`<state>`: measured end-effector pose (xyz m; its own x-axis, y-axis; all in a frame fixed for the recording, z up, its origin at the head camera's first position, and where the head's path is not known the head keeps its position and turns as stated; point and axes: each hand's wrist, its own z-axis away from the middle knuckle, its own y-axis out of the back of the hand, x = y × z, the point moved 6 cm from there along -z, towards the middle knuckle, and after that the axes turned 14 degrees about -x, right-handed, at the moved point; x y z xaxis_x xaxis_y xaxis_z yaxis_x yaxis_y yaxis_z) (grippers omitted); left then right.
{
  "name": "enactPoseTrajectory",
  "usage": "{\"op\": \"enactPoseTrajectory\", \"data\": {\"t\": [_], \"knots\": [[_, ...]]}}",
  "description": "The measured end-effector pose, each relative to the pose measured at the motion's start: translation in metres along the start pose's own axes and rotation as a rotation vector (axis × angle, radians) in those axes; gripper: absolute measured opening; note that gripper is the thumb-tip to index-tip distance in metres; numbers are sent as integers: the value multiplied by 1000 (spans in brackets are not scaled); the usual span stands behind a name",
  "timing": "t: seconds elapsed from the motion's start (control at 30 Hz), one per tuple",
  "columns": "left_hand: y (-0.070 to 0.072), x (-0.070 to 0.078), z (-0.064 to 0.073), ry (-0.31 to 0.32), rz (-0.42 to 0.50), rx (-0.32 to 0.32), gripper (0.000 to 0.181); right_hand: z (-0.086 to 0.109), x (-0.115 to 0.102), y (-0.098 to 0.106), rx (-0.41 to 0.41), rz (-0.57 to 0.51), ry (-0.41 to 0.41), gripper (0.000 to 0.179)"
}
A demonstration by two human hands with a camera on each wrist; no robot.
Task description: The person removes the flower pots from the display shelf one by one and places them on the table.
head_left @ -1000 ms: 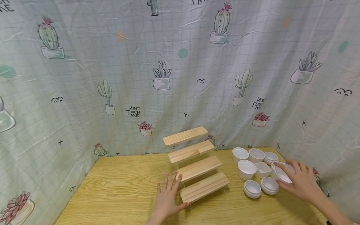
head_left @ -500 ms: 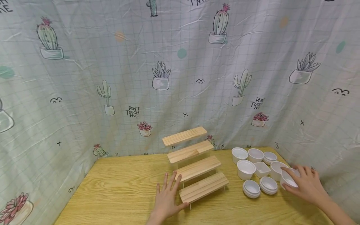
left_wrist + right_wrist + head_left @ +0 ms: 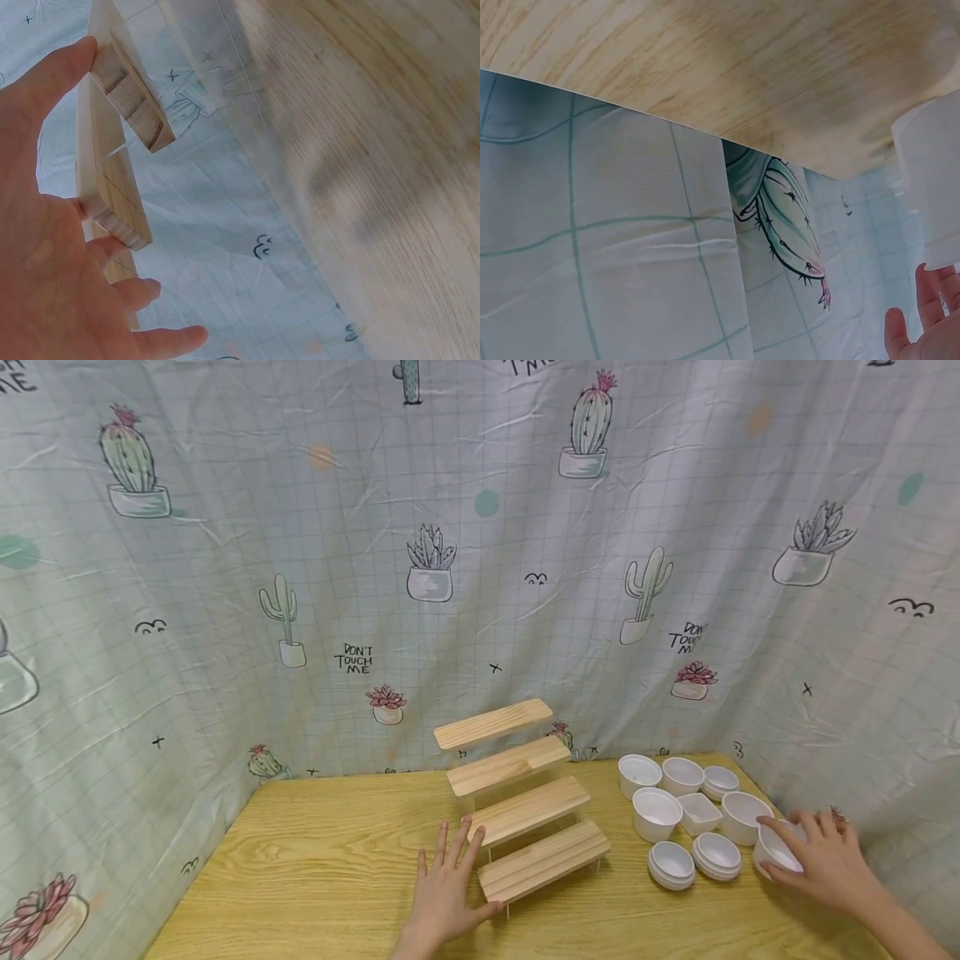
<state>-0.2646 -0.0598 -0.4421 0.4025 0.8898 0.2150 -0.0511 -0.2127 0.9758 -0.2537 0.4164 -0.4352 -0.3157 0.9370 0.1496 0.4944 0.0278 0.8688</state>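
Right hand [image 3: 821, 867]: fingers curled around a small round white cup [image 3: 776, 853], smooth plastic, at the right edge of the wood-grain table [image 3: 322, 868]. Left hand [image 3: 446, 893]: flat, fingers spread, touching the four-step slatted pine riser [image 3: 528, 808]. White cups [image 3: 678, 814] cluster just beside.

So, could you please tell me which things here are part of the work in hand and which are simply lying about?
In hand:
- white cup, gripped by the right hand
- wooden tiered stand, with the left hand resting against its lowest step

Lying about:
- other white cups and bowls on the table
- cactus-print cloth behind
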Motion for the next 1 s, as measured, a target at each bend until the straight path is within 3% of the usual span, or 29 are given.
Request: {"op": "enactPoseTrajectory", "data": {"t": [0.73, 1.0], "knots": [[-1, 1, 0, 0, 3, -3, 96, 1, -6, -15, -57, 14, 7, 66], [-2, -1, 0, 3, 0, 2, 96, 2, -6, -18, -34, 8, 12, 65]]}}
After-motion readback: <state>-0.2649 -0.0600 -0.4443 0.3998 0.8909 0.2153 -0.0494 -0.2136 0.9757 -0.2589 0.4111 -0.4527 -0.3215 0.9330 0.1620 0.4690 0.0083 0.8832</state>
